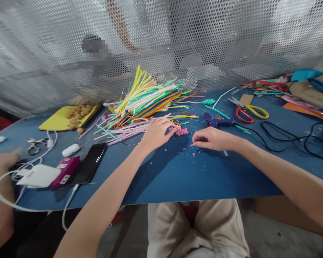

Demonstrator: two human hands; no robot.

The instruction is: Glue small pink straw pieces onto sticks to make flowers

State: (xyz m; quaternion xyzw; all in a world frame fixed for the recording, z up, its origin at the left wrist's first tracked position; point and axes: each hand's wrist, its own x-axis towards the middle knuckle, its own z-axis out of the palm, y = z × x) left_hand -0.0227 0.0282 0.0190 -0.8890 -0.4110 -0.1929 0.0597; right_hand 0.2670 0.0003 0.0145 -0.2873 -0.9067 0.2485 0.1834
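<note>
A knobbly pink piece, seemingly folded from thin strips, lies on the blue table. My left hand reaches it from the left, with thumb and fingertips closed on its near end. Just right of it, my right hand is closed in a pinch low over the table. A tiny pink bit shows at its fingertips. Behind my right hand lies a dark blue glue gun, its nozzle end toward the left. Small pink scraps are scattered between and below my hands.
A heap of colored strips lies behind my left hand. Scissors, a black cord and a teal knobbly piece are right. Left are a phone, white charger and another person's arm. Perforated metal stands behind.
</note>
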